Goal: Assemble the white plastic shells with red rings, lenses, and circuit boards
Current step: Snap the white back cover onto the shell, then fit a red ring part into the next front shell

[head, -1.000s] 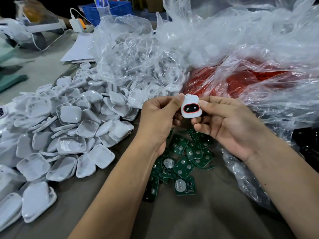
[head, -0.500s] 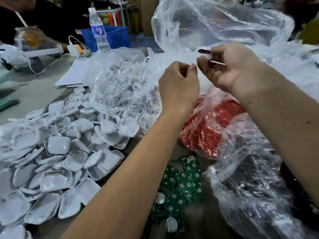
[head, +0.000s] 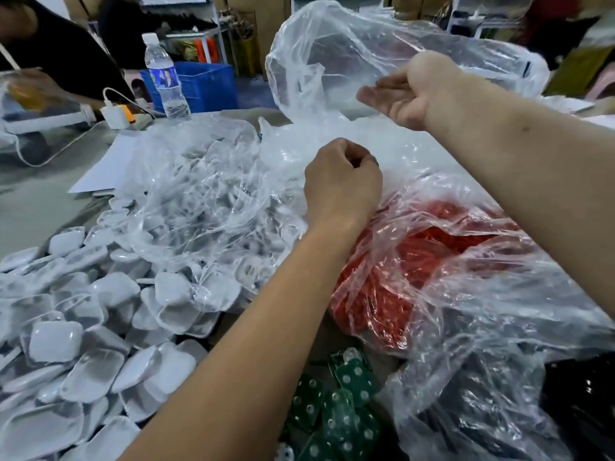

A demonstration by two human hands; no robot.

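Observation:
My right hand [head: 407, 94] is stretched out at the mouth of a large clear plastic bag [head: 349, 54] at the back, fingers straight and palm empty. My left hand [head: 342, 181] hovers nearer, fingers curled into a loose fist with nothing visible in it. A heap of white plastic shells [head: 83, 344] covers the table on the left, partly under another clear bag [head: 199, 201]. Red rings [head: 432, 254] fill a clear bag under my right forearm. Green circuit boards [head: 339, 410] lie in a pile at the near edge between my arms.
A water bottle [head: 163, 78], a blue crate [head: 203, 84], a white charger with cable [head: 116, 116] and white paper sheets [head: 106, 164] sit at the far left. Another person's arm [head: 43, 84] works at the back left. A bag of dark parts [head: 499, 394] lies at the right.
My right hand has let go of the assembled white shell with its red ring and now stands open at the back bag. My left hand has lowered a little. The camera tilted up.

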